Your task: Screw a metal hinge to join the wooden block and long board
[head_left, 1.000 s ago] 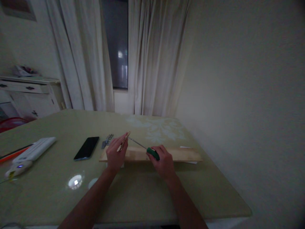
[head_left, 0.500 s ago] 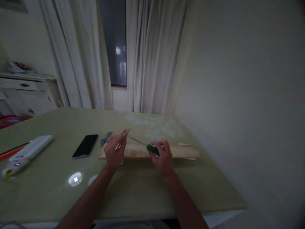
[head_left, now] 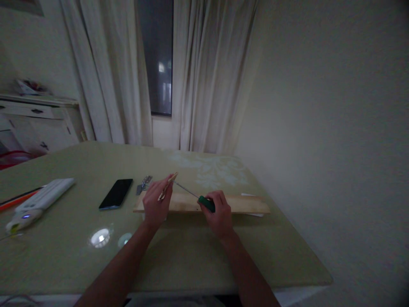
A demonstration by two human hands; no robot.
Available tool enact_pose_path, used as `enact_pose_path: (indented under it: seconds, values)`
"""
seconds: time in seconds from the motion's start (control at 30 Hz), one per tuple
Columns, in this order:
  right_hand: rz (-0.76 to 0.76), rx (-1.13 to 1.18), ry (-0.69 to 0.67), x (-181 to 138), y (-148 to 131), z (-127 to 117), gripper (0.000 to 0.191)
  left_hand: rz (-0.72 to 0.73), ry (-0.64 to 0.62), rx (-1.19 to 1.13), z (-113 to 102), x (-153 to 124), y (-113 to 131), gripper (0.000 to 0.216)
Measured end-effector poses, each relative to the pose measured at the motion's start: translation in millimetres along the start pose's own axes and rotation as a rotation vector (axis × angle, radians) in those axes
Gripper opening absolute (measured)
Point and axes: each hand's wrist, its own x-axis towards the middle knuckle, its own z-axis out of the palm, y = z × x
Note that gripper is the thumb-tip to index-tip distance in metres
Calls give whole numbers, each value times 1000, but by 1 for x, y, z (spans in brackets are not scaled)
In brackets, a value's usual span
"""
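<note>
My right hand (head_left: 221, 215) shifts its fingers on the green-handled metal screwdriver (head_left: 207, 204), its tip staying at the thin tan piece (head_left: 163, 194) pinched in my left hand (head_left: 156, 207); I judge the same step continues. Below is a pale wooden board (head_left: 244, 204); a black rectangular phone (head_left: 116, 194) lies on the glossy greenish surface (head_left: 182, 260), off-white curtains (head_left: 217, 76) beyond.

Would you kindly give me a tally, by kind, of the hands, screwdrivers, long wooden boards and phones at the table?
Hands (left hand, right hand): 2
Screwdriver: 1
Long wooden board: 1
Phone: 1
Total: 5
</note>
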Motion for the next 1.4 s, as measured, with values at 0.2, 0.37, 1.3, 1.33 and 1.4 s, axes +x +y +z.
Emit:
enact_pose_path:
  seconds: [0.2,0.37,1.3,1.33,1.4]
  values:
    - [-63,26,-116,-1,-7,-2,21,-13,10,15,-1,0,-3,26]
    - [-47,-181,92,1,-5,-1,6,47,-6,3,0,0,0,25]
    - [147,388,-60,-3,-23,1,22,249,-231,-165,12,-22,38,41]
    - [148,394,-67,-3,-23,1,22,214,-192,-134,12,-19,37,39]
    - [170,406,-64,-3,-23,0,23,174,-114,-78,9,-13,33,35]
